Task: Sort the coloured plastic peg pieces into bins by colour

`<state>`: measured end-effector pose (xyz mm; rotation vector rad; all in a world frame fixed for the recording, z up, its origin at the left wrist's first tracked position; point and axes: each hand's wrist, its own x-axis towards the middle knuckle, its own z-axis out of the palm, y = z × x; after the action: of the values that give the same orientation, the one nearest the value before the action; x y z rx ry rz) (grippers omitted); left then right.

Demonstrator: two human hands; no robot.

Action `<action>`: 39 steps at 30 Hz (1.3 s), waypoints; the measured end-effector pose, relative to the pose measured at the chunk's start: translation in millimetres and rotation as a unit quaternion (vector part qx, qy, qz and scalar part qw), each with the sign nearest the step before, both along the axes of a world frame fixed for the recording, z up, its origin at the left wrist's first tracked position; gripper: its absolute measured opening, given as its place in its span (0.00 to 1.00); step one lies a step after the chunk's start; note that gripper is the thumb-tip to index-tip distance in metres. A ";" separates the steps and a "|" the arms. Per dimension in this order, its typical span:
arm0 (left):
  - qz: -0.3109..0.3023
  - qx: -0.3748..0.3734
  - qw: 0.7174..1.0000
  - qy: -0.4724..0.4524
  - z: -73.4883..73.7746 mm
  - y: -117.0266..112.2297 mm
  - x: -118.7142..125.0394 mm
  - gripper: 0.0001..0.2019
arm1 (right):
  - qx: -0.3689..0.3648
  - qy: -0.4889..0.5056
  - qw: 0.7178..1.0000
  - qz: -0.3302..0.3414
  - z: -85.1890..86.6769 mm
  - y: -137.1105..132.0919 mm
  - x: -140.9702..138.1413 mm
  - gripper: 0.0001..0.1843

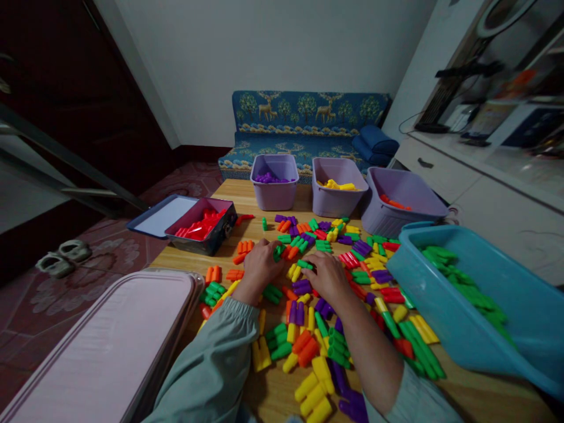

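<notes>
Colourful plastic building pieces shaped like joined tubes lie scattered over the wooden table [247,194]. My left hand [264,261] reaches in at the middle, its fingers closed around a green building piece [278,252]. Close to its fingertips lies an orange piece [291,252]. My right hand [326,275] pinches another green piece [305,265] between thumb and fingers, just above the pile. Below it is a purple piece [302,286], and a yellow piece [293,272] sits between the two hands.
A lilac bin with purple pieces [275,197], one with yellow [337,202] and one with orange [383,214] line the far side. A teal tub [458,341] holds green pieces at right. Left stand an open box [211,247] of red pieces and stacked pale lids [118,341].
</notes>
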<state>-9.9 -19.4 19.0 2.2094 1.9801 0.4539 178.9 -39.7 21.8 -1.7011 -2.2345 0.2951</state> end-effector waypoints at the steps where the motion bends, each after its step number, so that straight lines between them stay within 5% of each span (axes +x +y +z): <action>1: -0.002 -0.001 1.000 0.003 0.2 0.1 0.1 0.21 | -0.002 0.000 1.000 0.000 0.0 0.2 -0.1 0.12; 17: -0.047 -0.005 0.996 0.080 -0.3 0.7 5.0 0.16 | -0.002 0.019 1.000 -0.001 -3.3 0.3 0.0 0.12; 21: -0.055 0.007 0.998 0.043 -4.6 2.3 1.9 0.16 | -0.001 0.027 1.000 0.001 -3.3 0.5 0.7 0.12; 24: -0.052 0.026 0.996 -0.066 -7.1 5.8 0.6 0.16 | 0.015 0.067 0.998 -0.005 -3.1 1.0 0.7 0.11; 27: -0.061 0.019 0.954 -0.292 -4.7 9.5 1.9 0.17 | 0.042 0.195 0.979 -0.034 -1.7 2.2 -0.9 0.12; 31: -0.071 -0.108 0.834 -0.536 4.6 7.8 5.7 0.21 | 0.005 0.435 0.899 -0.053 2.3 3.5 -5.4 0.16; 35: -0.084 -0.191 0.762 -0.613 7.7 3.8 8.3 0.28 | -0.088 0.560 0.824 -0.016 3.0 3.7 -9.5 0.22; 39: -0.100 -0.197 0.751 -0.622 4.8 4.4 8.8 0.27 | -0.151 0.585 0.797 -0.024 2.0 2.7 -11.1 0.25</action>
<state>-1.1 -15.0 23.8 1.1701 0.9351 0.9964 167.8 -37.0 23.7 -1.1061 -1.2118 1.3192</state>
